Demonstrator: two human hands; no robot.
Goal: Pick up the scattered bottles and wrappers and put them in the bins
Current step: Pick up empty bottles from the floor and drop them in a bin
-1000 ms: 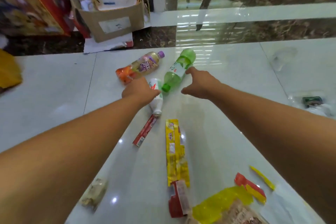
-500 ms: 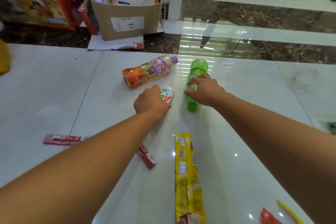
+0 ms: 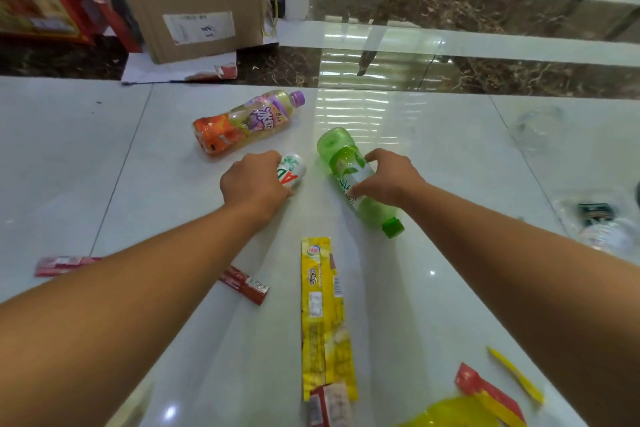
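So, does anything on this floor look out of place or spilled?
Yes, litter: an orange-labelled bottle lies on its side, and a long yellow wrapper and a red wrapper lie flat nearer. The left hand grips a small white bottle, the right hand a green bottle. No spill shows.

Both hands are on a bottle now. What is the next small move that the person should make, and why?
Probably lift both bottles off the floor. The left hand grips the small white bottle and the right hand grips the green bottle, yet both seem to lie on it.
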